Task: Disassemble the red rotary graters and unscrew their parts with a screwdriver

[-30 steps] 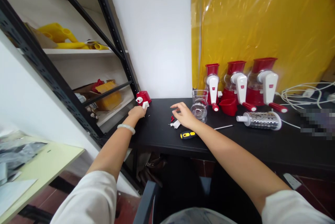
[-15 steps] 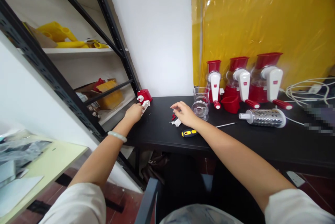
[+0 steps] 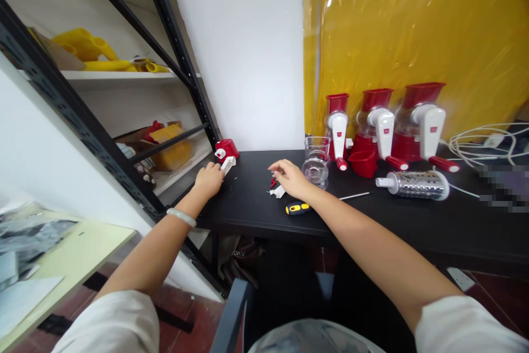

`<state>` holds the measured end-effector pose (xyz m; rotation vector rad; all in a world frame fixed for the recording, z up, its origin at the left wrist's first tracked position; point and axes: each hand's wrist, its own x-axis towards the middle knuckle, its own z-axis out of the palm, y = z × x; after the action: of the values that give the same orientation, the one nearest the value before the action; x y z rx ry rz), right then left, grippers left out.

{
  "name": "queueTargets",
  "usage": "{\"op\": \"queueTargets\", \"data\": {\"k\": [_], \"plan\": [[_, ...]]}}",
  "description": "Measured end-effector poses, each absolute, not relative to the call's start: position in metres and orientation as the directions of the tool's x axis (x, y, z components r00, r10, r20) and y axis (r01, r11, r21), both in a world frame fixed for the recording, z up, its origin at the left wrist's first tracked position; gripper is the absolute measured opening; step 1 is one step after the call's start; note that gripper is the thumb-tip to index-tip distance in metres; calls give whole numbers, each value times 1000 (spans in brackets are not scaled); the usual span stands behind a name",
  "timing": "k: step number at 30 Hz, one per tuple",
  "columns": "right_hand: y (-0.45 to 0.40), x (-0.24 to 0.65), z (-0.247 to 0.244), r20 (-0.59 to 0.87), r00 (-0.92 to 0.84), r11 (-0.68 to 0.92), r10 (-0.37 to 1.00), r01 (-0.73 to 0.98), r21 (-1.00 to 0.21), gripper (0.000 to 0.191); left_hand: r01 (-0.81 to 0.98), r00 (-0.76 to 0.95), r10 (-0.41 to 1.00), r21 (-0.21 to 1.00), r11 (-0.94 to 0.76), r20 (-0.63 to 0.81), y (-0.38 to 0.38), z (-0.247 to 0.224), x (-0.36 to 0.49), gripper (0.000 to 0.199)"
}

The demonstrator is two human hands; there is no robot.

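Observation:
My left hand is closed at the near end of a white, hollow plastic piece, which looks like a crank-handle part. Just behind that piece stands a red grinder base with a white knob. My right hand hovers with curved fingers, thumb apart, and nothing visible between them. Below it on the black table lie a small red piece and a small white plastic piece. A yellow-and-black screwdriver lies under my right wrist, its shaft partly hidden. Beside this hand is a clear plastic housing.
Three red-and-white rotary graters line the back of the black table. In front are a red hopper and a metal grating drum. White cables lie at right. A black-framed shelf rises at left.
My left hand has drawn slightly back and to the left, and the white piece has shifted a little. My right hand has stayed nearly in place.

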<state>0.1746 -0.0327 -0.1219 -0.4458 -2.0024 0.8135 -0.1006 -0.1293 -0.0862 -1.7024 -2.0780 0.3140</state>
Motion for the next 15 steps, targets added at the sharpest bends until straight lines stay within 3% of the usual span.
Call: {"op": "queueTargets", "data": {"k": [10,15], "plan": [[-34,176,-120,636,-519,747,572,9,-665,21,932,-128,984,-325,163,126,-129,-97,-92,30],[-35,177,-118,619,-534,742,576,23,-670,20,936,-243,960,-224,270,142,-131,-105,-87,38]]}}
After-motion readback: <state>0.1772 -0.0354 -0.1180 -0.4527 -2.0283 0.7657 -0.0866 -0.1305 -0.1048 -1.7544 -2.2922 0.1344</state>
